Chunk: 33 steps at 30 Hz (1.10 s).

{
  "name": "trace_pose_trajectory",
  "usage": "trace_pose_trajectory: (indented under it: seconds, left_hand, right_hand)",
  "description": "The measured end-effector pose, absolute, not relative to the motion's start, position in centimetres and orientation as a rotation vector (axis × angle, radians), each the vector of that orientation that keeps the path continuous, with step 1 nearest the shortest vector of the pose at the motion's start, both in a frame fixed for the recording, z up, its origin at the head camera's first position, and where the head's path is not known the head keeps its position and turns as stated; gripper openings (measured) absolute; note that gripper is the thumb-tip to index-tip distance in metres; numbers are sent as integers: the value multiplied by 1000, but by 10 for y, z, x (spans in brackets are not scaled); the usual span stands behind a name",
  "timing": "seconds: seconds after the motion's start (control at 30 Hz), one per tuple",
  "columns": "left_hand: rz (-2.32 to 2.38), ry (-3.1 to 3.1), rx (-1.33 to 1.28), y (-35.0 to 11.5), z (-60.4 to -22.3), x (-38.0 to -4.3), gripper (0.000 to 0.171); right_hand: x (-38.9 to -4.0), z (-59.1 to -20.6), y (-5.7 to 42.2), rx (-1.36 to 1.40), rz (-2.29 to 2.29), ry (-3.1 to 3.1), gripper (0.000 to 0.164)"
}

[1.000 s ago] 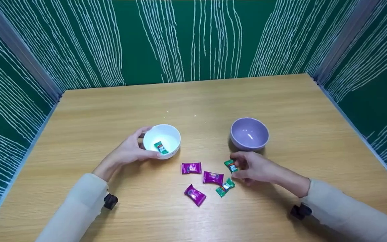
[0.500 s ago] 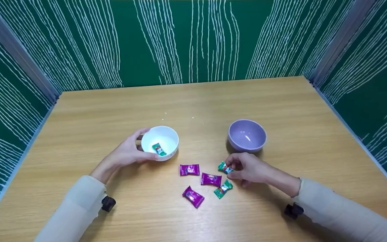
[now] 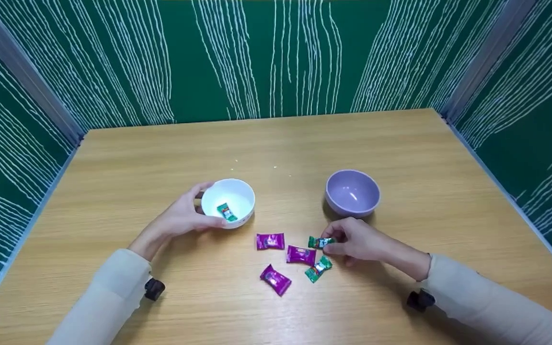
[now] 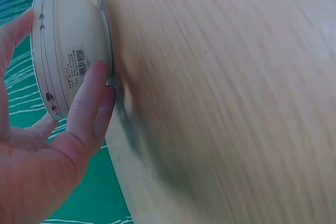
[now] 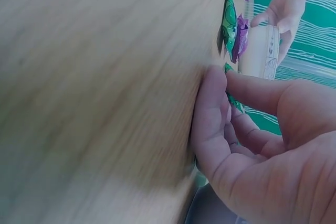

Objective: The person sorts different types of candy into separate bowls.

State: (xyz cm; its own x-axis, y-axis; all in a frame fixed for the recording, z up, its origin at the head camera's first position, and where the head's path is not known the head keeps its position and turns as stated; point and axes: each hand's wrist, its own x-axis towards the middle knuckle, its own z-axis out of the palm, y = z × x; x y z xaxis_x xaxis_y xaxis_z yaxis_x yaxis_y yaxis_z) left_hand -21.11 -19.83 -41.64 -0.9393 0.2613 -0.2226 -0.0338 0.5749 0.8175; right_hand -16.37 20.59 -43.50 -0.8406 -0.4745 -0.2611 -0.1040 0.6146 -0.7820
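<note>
My left hand (image 3: 187,214) grips the white bowl (image 3: 238,194) by its left side, thumb at the near rim. Inside the bowl lies one green-wrapped candy (image 3: 227,212). In the left wrist view the bowl's outer wall (image 4: 84,30) shows a barcode label, with fingers spread along it. Between thumb and fingertips, my right hand (image 3: 360,241) pinches another green-wrapped candy (image 3: 318,242) close over the table. A third green candy (image 3: 318,269) lies just nearer to me. Three purple-wrapped candies are to its left: one (image 3: 301,255) beside it, one (image 3: 270,241) farther back, one (image 3: 275,280) nearer.
A purple bowl (image 3: 352,191) with nothing in it stands just beyond my right hand. Small pale specks dot the wooden table (image 3: 276,143) behind the white bowl. Green panels (image 3: 199,62) with white lines enclose the table at the back and sides.
My right hand has shifted slightly left with the green candy, which has turned from slanted to nearly level. My left hand keeps its hold on the white bowl.
</note>
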Motion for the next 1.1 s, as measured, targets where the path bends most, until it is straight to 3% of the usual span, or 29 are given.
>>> trace_pose_trajectory:
  seconds: [1.1]
  left_hand:
    - [1297,2504,210,-197,-416,-209,107]
  right_hand:
    - [-163,-412,194,-475,-1231,2194,19]
